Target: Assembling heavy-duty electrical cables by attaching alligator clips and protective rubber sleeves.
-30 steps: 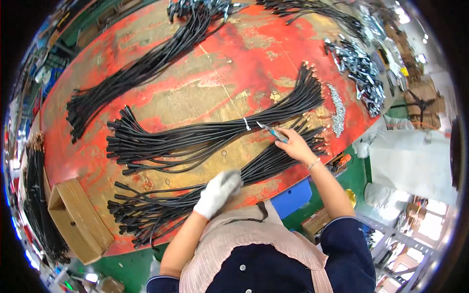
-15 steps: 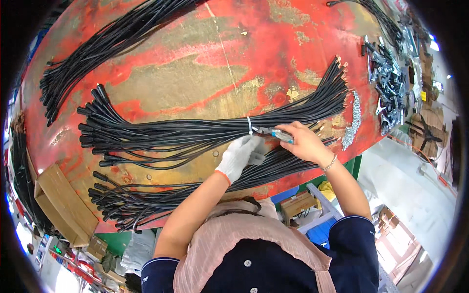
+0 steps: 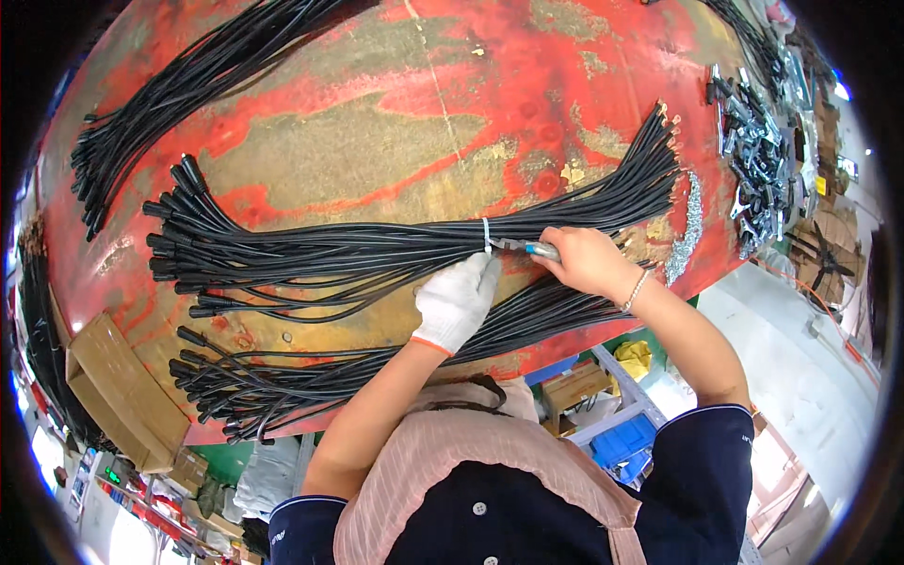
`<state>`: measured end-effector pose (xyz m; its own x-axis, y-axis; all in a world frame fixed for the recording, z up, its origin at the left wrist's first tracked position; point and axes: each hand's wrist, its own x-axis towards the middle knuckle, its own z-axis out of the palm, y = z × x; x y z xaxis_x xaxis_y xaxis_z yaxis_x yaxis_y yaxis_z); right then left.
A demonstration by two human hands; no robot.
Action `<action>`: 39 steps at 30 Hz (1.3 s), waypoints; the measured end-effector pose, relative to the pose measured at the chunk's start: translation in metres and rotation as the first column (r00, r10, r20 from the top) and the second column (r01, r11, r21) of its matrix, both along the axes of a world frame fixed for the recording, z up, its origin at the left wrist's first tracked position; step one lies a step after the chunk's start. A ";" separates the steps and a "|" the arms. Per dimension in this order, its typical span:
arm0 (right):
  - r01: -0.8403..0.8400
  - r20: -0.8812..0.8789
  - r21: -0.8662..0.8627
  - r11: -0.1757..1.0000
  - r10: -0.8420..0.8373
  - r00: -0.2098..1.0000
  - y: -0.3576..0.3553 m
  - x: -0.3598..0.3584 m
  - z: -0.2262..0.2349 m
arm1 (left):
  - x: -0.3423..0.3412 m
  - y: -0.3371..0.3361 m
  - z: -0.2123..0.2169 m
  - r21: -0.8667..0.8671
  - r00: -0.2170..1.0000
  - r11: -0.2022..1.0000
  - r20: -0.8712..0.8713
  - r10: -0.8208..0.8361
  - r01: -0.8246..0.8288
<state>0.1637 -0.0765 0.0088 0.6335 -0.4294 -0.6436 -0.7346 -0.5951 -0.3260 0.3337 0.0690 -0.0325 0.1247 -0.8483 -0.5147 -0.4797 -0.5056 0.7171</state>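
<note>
A bundle of black cables [image 3: 367, 240] lies across the middle of the table, with dark connectors at its left end and bare copper ends at its right. A white cable tie [image 3: 486, 229] circles it. My left hand [image 3: 458, 303], in a white knit glove, is closed at the near side of the bundle, its fingertips pinching the lower end of the tie; white glove and white tie partly merge there. My bare right hand [image 3: 589, 266] grips pliers [image 3: 541, 250] with blue on the handles. Their metal jaws point left and reach the tie just above my left fingertips.
A second cable bundle [image 3: 311, 375] lies nearer me, and another [image 3: 179, 122] at the far left. Small metal pieces [image 3: 686, 231] form a strip at right, beside a pile of metal clamps [image 3: 753, 169]. A cardboard box [image 3: 122, 395] stands at the left edge of the red, worn table [image 3: 330, 155].
My right hand has shifted slightly, and the pliers now lie more level with their jaws at the tie. My left hand has drawn its fingers together just below the tie.
</note>
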 end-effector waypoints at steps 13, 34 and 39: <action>0.466 0.236 0.494 0.734 -0.629 0.740 0.115 -0.044 0.014 | 0.063 0.076 0.083 -0.595 0.881 0.755 0.471 0.052 0.274; -0.125 -0.046 -0.276 0.953 0.117 0.992 0.222 0.008 0.026 | 0.074 0.273 0.057 0.025 0.946 0.963 0.196 0.257 -0.267; -0.277 -0.004 -0.315 0.908 0.291 0.957 0.207 0.016 0.018 | 0.072 0.283 0.050 0.133 0.938 0.929 0.078 0.337 -0.345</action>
